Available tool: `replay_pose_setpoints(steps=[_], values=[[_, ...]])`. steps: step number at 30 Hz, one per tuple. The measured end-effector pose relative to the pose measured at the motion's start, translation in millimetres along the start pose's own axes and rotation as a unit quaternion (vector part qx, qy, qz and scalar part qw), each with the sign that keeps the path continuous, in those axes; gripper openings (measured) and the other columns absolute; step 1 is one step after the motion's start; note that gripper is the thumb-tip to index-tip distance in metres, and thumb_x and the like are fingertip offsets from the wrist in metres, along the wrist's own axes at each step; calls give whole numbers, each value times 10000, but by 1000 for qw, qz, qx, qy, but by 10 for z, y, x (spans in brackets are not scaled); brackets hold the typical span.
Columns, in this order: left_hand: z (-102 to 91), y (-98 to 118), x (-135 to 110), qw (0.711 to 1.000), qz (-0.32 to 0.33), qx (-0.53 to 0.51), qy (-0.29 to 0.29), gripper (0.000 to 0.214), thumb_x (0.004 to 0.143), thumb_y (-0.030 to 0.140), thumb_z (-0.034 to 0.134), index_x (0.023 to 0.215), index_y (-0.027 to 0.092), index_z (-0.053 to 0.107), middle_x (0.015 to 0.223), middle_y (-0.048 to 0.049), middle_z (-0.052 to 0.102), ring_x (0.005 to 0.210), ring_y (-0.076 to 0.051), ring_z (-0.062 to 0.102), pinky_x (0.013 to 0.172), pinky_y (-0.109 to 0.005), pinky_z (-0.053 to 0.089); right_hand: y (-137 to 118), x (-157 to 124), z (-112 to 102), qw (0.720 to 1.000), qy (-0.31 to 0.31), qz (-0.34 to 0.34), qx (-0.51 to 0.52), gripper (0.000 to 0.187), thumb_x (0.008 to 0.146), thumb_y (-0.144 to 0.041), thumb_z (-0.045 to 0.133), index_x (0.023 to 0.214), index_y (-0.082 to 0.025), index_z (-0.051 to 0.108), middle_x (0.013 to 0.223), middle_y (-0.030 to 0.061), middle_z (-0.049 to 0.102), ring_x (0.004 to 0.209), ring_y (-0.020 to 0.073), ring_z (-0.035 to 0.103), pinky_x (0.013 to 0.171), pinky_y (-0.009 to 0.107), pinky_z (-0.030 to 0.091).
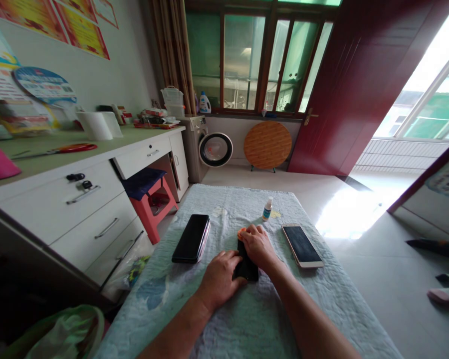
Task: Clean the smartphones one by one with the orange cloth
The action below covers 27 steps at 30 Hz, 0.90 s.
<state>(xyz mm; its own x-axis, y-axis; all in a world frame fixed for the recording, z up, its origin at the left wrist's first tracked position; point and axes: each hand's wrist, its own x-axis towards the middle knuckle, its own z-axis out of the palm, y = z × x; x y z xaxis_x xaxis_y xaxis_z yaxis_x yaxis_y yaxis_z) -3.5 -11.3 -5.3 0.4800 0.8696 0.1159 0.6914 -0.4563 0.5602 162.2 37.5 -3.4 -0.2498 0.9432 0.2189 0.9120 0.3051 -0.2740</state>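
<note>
A dark smartphone [249, 271] lies flat on the cloth-covered table [224, 204], directly before me. My left hand [220, 276] grips its left edge, thumb at the near end and fingers along the side. Pressed on the phone's far end is an orange cloth or pad [241, 234], held under the bent fingers of my right hand [258, 244]; much of it is hidden. Left of my hands rests a stack of phones [192, 238] with a black screen on top. To the right lies a white-framed phone [302, 246]. Beyond my right hand stands a small spray bottle [267, 209].
A white desk [134, 164] with drawers runs along the left, with scissors [75, 148] and a paper roll [95, 125] on it. Under it is a red stool [153, 204]. A washing machine [196, 144] with its door open and a round wooden tabletop [268, 144] stand at the back.
</note>
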Motion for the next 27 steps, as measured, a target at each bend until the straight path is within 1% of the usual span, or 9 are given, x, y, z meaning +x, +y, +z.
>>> replay_pose_setpoints(steps=[4, 7, 12, 17, 20, 27], values=[[-12, -7, -6, 1000, -1, 5, -6, 381, 759, 279, 707, 1131, 208, 662, 1194, -66, 636, 1096, -275, 557, 993, -382, 424, -8, 33, 25, 1000, -12, 9, -11, 281, 984, -270, 408, 988, -246, 688, 990, 58, 591, 887, 190, 469, 769, 288, 309], [-16, -4, -6, 1000, 0, 2, -8, 397, 757, 273, 711, 1146, 212, 658, 1192, -60, 637, 1090, -273, 557, 989, -380, 423, -11, 8, 1, 1000, -18, -10, 8, 267, 964, -229, 431, 974, -250, 697, 974, 50, 596, 903, 188, 471, 795, 287, 311], [-25, 5, -1, 1000, 7, -8, -3, 417, 754, 264, 706, 1167, 239, 650, 1195, -46, 639, 1099, -277, 552, 991, -378, 415, -48, -50, -42, 997, -43, -45, 50, 226, 901, -171, 493, 865, -241, 705, 906, 30, 598, 892, 175, 474, 810, 283, 305], [-22, 10, -8, 1000, 8, -1, -3, 407, 751, 266, 705, 1154, 228, 654, 1174, -52, 643, 1082, -275, 556, 982, -378, 425, -56, 9, 15, 1000, -21, -12, 3, 232, 943, -236, 471, 979, -258, 699, 982, 42, 591, 937, 194, 454, 802, 302, 289], [-13, 7, -10, 1000, 4, 5, -4, 418, 748, 278, 710, 1157, 220, 653, 1180, -60, 640, 1079, -279, 557, 981, -385, 433, -31, 60, 59, 999, -20, 8, -24, 261, 976, -276, 431, 1031, -266, 686, 1022, 54, 582, 951, 203, 447, 795, 311, 286], [-9, 10, -5, 1000, 0, 13, -2, 429, 763, 304, 704, 1178, 210, 651, 1215, -60, 646, 1094, -286, 558, 1002, -399, 430, 69, 79, 55, 998, -22, 41, -30, 287, 992, -282, 396, 999, -270, 683, 1014, 52, 572, 929, 206, 435, 792, 324, 277]])
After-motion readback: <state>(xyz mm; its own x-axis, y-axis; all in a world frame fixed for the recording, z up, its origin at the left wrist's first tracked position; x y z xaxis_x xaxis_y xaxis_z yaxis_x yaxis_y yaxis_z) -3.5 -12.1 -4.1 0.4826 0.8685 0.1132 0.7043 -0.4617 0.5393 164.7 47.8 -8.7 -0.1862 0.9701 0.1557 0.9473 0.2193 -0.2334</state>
